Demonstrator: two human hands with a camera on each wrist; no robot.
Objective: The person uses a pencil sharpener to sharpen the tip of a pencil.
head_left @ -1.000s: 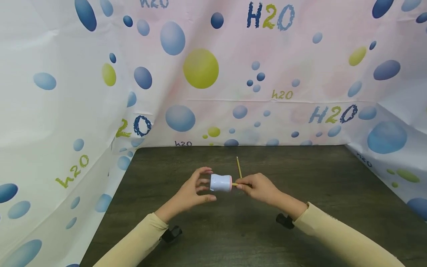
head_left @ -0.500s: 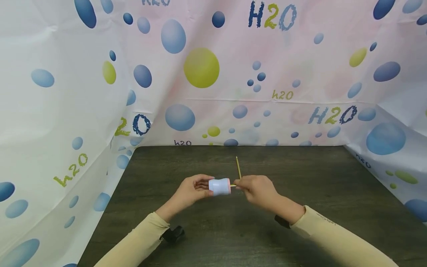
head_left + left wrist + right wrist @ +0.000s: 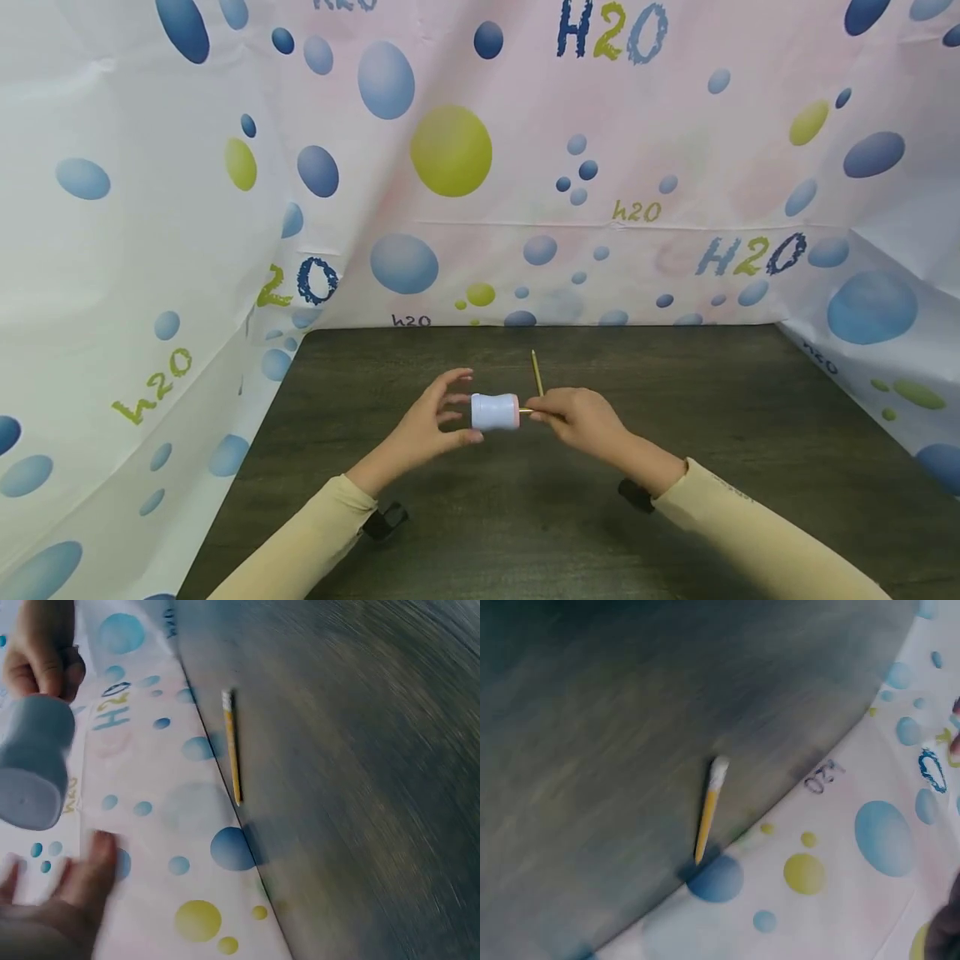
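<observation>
A light blue pencil sharpener (image 3: 495, 412) with a pink end hangs above the table in the head view, lying sideways. My right hand (image 3: 585, 418) pinches a short showing length of pencil (image 3: 525, 411), whose far end is inside the sharpener's pink end. Around the sharpener's left end, my left hand (image 3: 429, 421) has its fingers and thumb spread. The left wrist view shows the left hand (image 3: 71, 900) blurred and apart from the sharpener (image 3: 36, 761). Another pencil (image 3: 537, 372) lies on the table beyond the right hand; its white end and yellow shaft show in the right wrist view.
The dark wooden table (image 3: 675, 375) runs back to a white sheet (image 3: 525, 125) printed with blue and green bubbles, which also stands along both sides. Black wrist cameras sit under both sleeves.
Half a second ago my left fingers were closed round the sharpener; now they are spread off it. The right hand keeps its pinch on the pencil, and the sharpener has risen slightly.
</observation>
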